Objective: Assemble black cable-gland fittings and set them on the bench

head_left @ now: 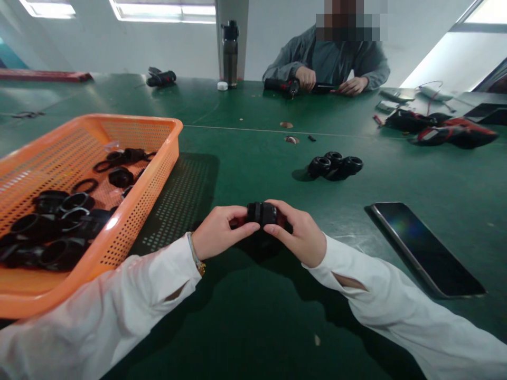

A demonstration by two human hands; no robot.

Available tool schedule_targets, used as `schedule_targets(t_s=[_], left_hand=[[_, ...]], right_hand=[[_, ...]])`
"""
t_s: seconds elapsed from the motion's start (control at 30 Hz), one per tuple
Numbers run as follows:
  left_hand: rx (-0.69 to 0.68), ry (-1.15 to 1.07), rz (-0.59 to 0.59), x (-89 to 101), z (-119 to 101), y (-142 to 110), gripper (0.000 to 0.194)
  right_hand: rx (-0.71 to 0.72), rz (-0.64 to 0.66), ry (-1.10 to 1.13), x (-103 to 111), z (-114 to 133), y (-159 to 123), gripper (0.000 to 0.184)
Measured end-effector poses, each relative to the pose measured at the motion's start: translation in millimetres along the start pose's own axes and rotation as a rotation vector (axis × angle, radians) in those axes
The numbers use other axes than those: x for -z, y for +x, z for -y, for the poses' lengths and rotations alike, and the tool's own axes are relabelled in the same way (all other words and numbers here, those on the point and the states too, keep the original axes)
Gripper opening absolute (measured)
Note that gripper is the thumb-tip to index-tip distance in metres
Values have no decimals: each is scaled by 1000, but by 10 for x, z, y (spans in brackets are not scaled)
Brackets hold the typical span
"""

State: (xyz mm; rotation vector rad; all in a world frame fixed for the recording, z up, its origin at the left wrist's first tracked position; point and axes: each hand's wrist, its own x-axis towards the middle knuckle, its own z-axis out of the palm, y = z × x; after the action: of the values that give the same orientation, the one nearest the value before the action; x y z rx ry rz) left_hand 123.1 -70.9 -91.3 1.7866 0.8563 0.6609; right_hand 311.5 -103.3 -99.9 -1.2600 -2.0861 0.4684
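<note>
Between my two hands is a black ribbed plastic fitting (262,213), lying crosswise just above the green tabletop. The thumb and fingers of my left hand (217,230) are closed on its left end. On its right end my right hand (301,232) is closed in the same way, with the thumb along the near side. My fingers hide both ends of the fitting. Several similar black fittings (335,164) stand grouped on the table beyond my right hand.
At left stands an orange perforated basket (138,211) with black fittings and rings inside. A phone (425,248) lies at right. Across the table (237,174) a person (328,58) handles a dark tool. A bottle (229,55) and a red-black bundle (455,131) lie farther back.
</note>
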Motion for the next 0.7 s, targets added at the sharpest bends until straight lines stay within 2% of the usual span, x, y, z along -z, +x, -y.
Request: schedule_targets(t_s=[0.1,0.2,0.4,0.7], left_hand=[[53,-195,-92,-20,-1,19,21],[75,-262,-165,-31,-1,32,31],[92,-150,-40,-35,-21,19,32],[88,-126,-16,-34,-13,18,33]], right_hand=[[68,-73,-52,-37,-21,-7,30],[145,-115,-102,-63,-32,-16,30],[172,-146,-148,-55,-24,-26,35],[191,-143,-159,-53,-25,-34,34]])
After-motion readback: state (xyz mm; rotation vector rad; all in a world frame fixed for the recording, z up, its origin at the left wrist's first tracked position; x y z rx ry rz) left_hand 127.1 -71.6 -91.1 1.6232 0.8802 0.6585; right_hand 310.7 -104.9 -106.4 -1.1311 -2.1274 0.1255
